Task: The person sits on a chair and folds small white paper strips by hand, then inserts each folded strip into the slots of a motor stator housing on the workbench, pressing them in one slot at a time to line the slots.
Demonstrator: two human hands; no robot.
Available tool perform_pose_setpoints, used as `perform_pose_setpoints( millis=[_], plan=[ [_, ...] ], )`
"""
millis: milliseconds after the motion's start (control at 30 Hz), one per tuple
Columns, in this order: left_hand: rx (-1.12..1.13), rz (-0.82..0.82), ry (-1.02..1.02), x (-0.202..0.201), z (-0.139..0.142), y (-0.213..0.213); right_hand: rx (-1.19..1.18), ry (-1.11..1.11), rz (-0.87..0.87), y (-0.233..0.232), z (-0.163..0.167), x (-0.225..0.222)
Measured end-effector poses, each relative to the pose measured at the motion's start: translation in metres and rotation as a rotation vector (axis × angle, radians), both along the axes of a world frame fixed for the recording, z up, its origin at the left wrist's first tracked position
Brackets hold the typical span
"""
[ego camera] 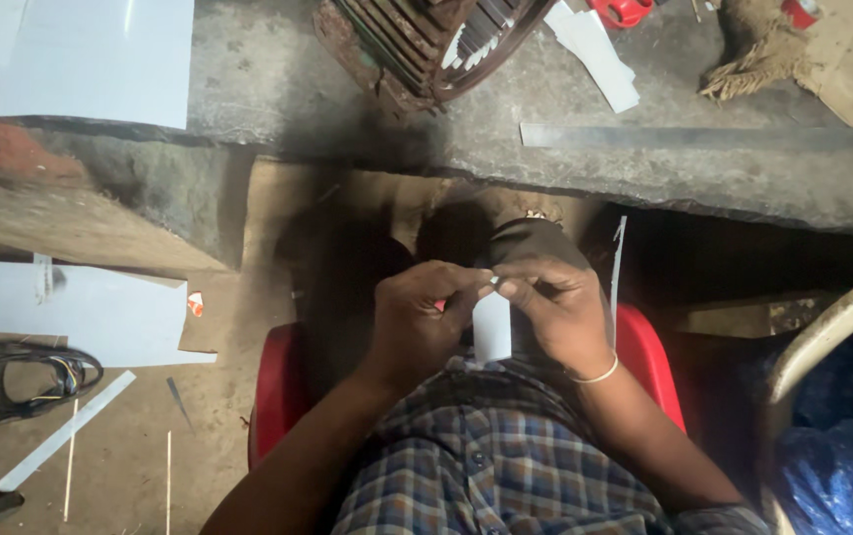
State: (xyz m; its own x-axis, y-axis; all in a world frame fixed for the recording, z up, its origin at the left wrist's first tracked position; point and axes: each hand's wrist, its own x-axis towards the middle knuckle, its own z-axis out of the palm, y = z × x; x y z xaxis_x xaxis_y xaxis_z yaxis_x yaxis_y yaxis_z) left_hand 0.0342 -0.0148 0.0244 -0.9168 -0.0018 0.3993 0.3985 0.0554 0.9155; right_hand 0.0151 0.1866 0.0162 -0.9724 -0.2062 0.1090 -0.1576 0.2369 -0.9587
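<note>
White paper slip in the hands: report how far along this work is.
Done: cut white strips lie on the stone bench, beside a metal ruler, with more strips on the floor. In hand: both the left hand and right hand pinch the top of one white paper slip over the lap. Left: large white sheets are uncut; how many slips remain is unclear.

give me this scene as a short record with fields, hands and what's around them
left hand: pinches the top edge of the white paper strip
right hand: grips the same strip's top edge
seat: red chair under the person
workbench: motor stator, metal ruler, paper strips
floor: black cable coil, white sheet
</note>
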Motion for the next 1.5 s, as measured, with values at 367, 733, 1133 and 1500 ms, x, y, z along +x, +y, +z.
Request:
perform_pose_setpoints(
  millis=[367, 733, 1133, 1500],
  plan=[
    [-0.07, -0.004, 0.022, 0.0, 0.002, -0.001, -0.035, 0.042, 0.079, 0.0, 0.004, 0.001],
    [0.131, -0.048, -0.249, -0.001, 0.003, 0.001, -0.057, 0.13, -0.008, -0.013, -0.001, 0.006],
    [0.296, -0.239, -0.375, -0.01, -0.017, -0.004, -0.159, -0.088, 0.119, -0.003, -0.009, 0.001],
    [0.438, -0.389, -0.614, -0.013, -0.023, -0.004, -0.623, -0.467, 0.226, 0.01, -0.033, -0.008]
  ],
)
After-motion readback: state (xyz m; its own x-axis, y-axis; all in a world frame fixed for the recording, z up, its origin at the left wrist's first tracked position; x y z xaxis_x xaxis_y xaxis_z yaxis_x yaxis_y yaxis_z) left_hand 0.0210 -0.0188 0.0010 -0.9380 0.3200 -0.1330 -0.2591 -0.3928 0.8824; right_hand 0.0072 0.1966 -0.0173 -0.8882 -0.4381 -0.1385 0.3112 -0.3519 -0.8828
